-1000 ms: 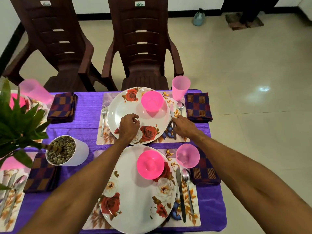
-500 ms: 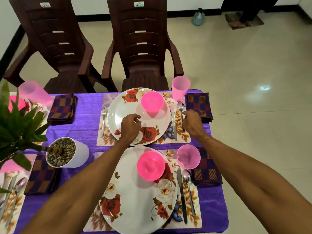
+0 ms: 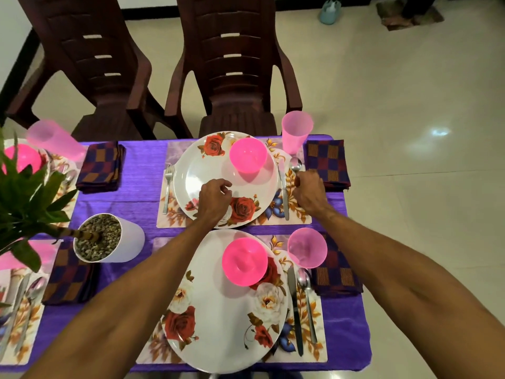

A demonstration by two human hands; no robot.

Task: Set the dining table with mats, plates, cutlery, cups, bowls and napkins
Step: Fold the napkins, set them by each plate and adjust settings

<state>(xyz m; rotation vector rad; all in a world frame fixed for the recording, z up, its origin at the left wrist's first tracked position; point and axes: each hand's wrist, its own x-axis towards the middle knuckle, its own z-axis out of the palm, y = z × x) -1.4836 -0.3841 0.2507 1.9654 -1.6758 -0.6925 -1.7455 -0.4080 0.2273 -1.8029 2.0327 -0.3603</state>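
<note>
Both arms stretched across the table (image 3: pixel 136 192).
Left hand (image 3: pixel 214 198) rests curled on the far plate (image 3: pixel 207 170), grip unclear; right hand (image 3: pixel 310 191) holds the spoon (image 3: pixel 296 163) on the mat (image 3: pixel 302 218), just beside the knife (image 3: pixel 283 187).

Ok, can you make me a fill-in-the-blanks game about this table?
The right hand pinches a ____ beside the knife. The left hand touches the far plate, which carries a pink ____. The tablecloth is ____. The fork lies to that plate's ____.
Missing words: spoon, bowl, purple, left.
</note>
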